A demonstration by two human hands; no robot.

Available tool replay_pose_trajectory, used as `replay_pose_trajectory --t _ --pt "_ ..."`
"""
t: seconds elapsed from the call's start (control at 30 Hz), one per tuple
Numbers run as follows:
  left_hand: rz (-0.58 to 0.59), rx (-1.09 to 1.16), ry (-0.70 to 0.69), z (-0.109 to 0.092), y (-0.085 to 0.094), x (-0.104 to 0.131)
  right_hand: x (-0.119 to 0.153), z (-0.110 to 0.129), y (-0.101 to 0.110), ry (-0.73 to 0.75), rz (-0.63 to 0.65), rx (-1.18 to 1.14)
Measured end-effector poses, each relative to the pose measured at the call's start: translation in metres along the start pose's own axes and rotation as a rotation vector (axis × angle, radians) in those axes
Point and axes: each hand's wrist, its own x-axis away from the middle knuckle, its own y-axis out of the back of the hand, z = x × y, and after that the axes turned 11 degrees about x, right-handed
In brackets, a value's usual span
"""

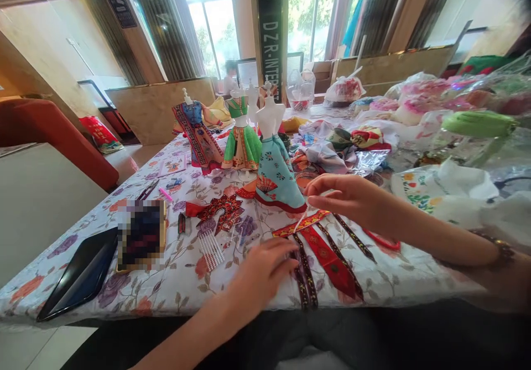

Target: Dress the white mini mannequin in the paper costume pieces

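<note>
A red patterned waistband with several hanging ribbons lies on the table before me. One hanging panel is wide and red; the others are narrow and dark. My left hand is curled at the band's left end, its thumb and fingers closed around the top of the dark ribbons. Raised above the band, my right hand pinches a thin white strip, which slants down to the band. Just beyond stands a white mannequin in a light blue skirt, near my right fingertips.
Two more dressed mannequins stand behind left. A red collar piece, rows of white beads, a phone and a black tablet lie leftward. Fabric and plastic bags crowd the right. A red ring-like object lies under my right forearm.
</note>
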Motion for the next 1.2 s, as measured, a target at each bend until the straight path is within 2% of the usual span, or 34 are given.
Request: replay_pose_trajectory --t 0.13,0.2,0.33,0.47,0.7,0.87,1.03,1.2 --pt "0.203 -0.071 -0.212 -0.008 -0.022 -0.009 0.002 -0.004 0.01 0.002 -0.047 0.039" --pt "0.264 -0.157 -0.314 -0.012 -0.029 -0.02 0.003 -0.004 0.013 0.008 -0.078 0.051" --pt "0.279 -0.287 -0.389 -0.012 -0.044 -0.044 0.006 -0.006 0.017 -0.01 -0.121 0.03" --pt "0.306 -0.303 -0.4 -0.007 -0.054 -0.055 0.009 -0.008 0.018 -0.079 -0.119 -0.028" --pt "0.423 -0.289 -0.48 -0.004 -0.043 -0.041 0.014 -0.009 0.017 -0.279 0.035 -0.254" --pt "0.464 -0.3 -0.55 -0.006 -0.032 -0.026 0.016 -0.023 0.01 -0.342 0.143 -0.446" --pt "0.479 -0.317 -0.617 -0.004 -0.023 -0.017 0.019 -0.029 0.003 -0.416 0.186 -0.627" --pt "0.449 -0.359 -0.572 -0.007 -0.026 -0.019 0.02 -0.027 -0.001 -0.458 0.192 -0.731"
